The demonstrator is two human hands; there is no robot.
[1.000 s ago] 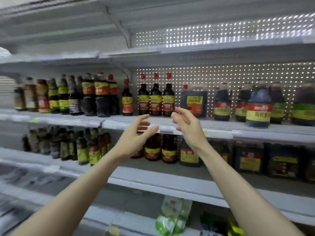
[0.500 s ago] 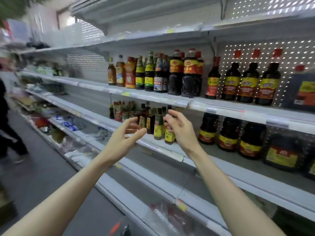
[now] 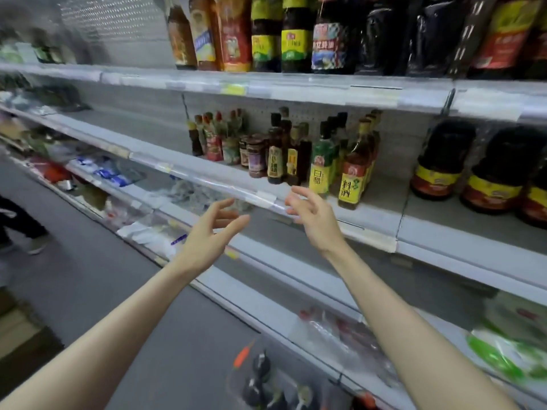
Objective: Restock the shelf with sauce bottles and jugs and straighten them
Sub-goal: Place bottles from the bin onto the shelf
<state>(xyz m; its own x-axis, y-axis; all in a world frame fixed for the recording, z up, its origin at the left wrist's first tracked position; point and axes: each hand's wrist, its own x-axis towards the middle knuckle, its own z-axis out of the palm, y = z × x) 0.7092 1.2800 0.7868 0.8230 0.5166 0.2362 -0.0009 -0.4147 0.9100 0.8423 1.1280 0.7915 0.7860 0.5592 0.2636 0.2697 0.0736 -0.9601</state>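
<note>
Holding the left hand (image 3: 207, 233) and the right hand (image 3: 314, 215) out in the air, near the front edge of the middle shelf (image 3: 384, 199), both empty, fingers spread and loosely curled, grasping nothing. Facing a cluster of small sauce bottles (image 3: 321, 164) standing on that shelf just beyond the right hand, with dark jugs (image 3: 441, 164) farther right on the same shelf. Looking up at taller bottles (image 3: 293, 37) lining the upper shelf (image 3: 296, 87).

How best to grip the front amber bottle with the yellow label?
Grip the amber bottle around its labelled body, from the front-right: it stands upright, first in its row, with like bottles behind and a green bottle close on its left.
</note>
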